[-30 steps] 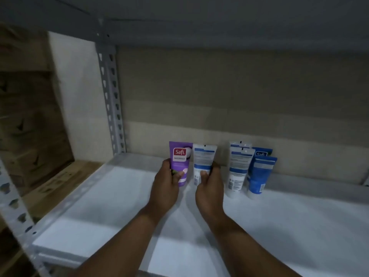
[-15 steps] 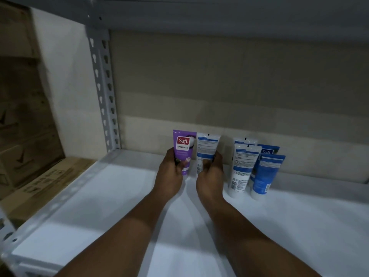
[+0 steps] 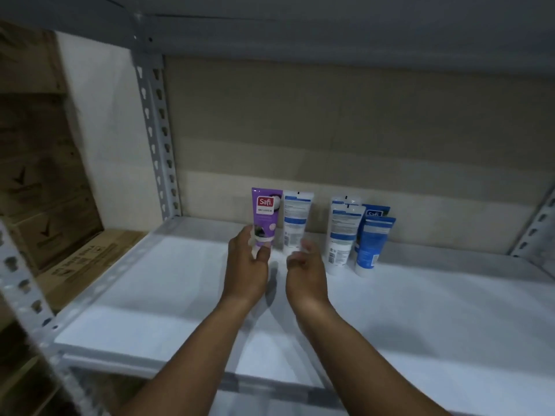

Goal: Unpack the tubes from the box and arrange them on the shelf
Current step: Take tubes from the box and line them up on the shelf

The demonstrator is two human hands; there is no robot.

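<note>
A purple Safi tube [image 3: 265,211] stands cap-down at the back of the white shelf [image 3: 420,310]. My left hand [image 3: 247,265] pinches its lower end between fingers and thumb. Right beside it a white tube [image 3: 295,217] with blue print stands against the back wall. My right hand [image 3: 306,271] hovers just in front of that tube's base with loosely curled fingers and holds nothing. Further right stand two more white tubes [image 3: 342,232] and two blue tubes [image 3: 372,244], in a tight group.
A perforated grey upright [image 3: 156,139] marks the shelf's back-left corner and another upright [image 3: 537,223] the right. The shelf above [image 3: 330,22] hangs low overhead. Brown cardboard boxes [image 3: 45,190] are stacked to the left of the rack.
My right hand has let go of the white tube and pulled back a little. Both tubes now stand against the back wall; the left hand stays at the purple tube's base.
</note>
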